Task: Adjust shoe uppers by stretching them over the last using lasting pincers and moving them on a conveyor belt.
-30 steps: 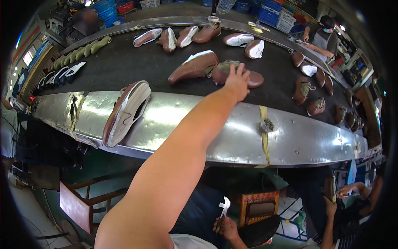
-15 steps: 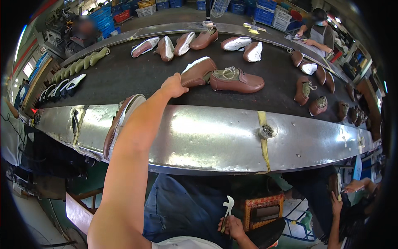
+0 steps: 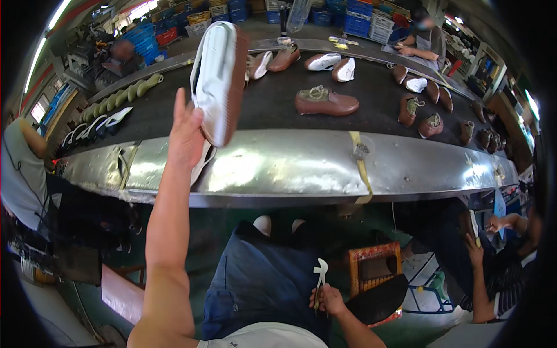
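My left hand holds a brown shoe up above the bench, its white underside turned toward me. The shoe is slightly blurred; part of my grip is hidden behind it. Low over my lap, my right hand grips lasting pincers with a pale, hammer-like head. Behind my left wrist, another shoe rests on the metal edge, mostly covered. A brown shoe with laces lies on the dark belt beyond the edge.
Several brown and white shoes line the belt's far side. Green shoe lasts stand far left. A small cup sits on the metal edge. A woven chair is at my right. Co-workers sit on both sides and across.
My left hand has lifted the brown shoe from beside the laced one, bringing it left and up with its white underside showing. The right hand still holds the pincers. The view has shifted somewhat.
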{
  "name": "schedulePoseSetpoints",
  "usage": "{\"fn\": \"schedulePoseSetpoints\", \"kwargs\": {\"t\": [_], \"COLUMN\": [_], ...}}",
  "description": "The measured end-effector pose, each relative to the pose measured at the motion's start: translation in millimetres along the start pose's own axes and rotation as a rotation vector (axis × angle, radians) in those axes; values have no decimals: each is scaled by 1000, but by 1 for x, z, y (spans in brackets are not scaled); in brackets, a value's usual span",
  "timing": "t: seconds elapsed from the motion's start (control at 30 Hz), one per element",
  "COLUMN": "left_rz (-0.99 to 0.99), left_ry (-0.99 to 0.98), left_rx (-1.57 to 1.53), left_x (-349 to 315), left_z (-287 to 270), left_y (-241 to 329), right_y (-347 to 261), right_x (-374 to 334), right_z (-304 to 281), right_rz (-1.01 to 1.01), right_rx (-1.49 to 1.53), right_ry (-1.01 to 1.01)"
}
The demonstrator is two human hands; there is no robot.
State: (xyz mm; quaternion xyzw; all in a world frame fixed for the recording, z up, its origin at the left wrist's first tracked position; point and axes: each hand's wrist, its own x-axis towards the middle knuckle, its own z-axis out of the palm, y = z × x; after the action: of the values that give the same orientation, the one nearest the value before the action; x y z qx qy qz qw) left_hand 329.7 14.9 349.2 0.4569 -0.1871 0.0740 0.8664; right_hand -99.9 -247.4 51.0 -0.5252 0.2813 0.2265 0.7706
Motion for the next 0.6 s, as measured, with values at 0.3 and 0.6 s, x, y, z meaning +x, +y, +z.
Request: {"fn": "schedulePoseSetpoints", "kwargs": {"t": [0.3,0.6], "left_rz": [-721,-864], "left_ry": [-376,-895], "left_rx": [62,942], "left_x": [-246,-417], "left_z": [-40,-59], "left_y": [-12,-48], "right_y": [63,26], "right_x": [-33,-72], "right_z": [17,39], "right_rz": [-137,-118], "right_rx": [39,-33], "right_ry": [68,167]}}
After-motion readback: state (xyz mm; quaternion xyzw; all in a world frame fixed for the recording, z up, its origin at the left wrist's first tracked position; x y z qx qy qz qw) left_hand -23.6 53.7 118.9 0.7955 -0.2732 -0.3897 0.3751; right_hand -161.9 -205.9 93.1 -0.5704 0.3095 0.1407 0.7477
